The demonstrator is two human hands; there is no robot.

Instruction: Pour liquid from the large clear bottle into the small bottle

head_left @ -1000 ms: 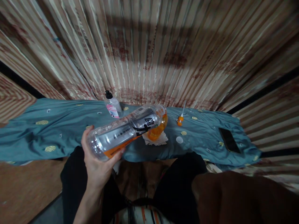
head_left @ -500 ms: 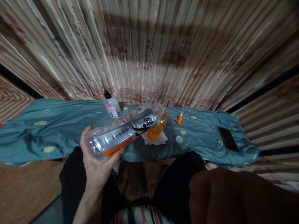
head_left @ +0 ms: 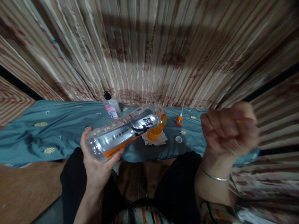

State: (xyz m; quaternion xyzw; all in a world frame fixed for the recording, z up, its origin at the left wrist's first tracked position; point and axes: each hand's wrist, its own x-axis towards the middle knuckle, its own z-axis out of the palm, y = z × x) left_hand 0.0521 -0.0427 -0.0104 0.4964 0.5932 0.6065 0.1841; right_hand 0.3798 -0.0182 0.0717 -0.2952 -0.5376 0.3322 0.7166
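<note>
My left hand (head_left: 99, 168) is wrapped round the base of a clear plastic bottle (head_left: 119, 132) with a silver and orange label. That bottle is tilted, its mouth pointing away to the right, over an orange see-through bottle (head_left: 153, 133). Whether the two mouths touch, I cannot tell. Under the orange bottle lies a crumpled white tissue (head_left: 161, 140). My right hand (head_left: 230, 129) is raised at the right, curled into a fist with nothing seen in it, a silver bangle on the wrist.
On the teal patterned cloth (head_left: 63, 124) stands a pump bottle (head_left: 112, 107) with a black top. An orange pump head (head_left: 179, 119) with a thin tube lies right of the bottles, near a small clear disc (head_left: 178, 139). Striped curtain (head_left: 144, 46) hangs behind.
My right hand has moved from close by the camera at lower right up and forward, and now hides the phone on the cloth. The tilted bottle and my left hand have barely moved.
</note>
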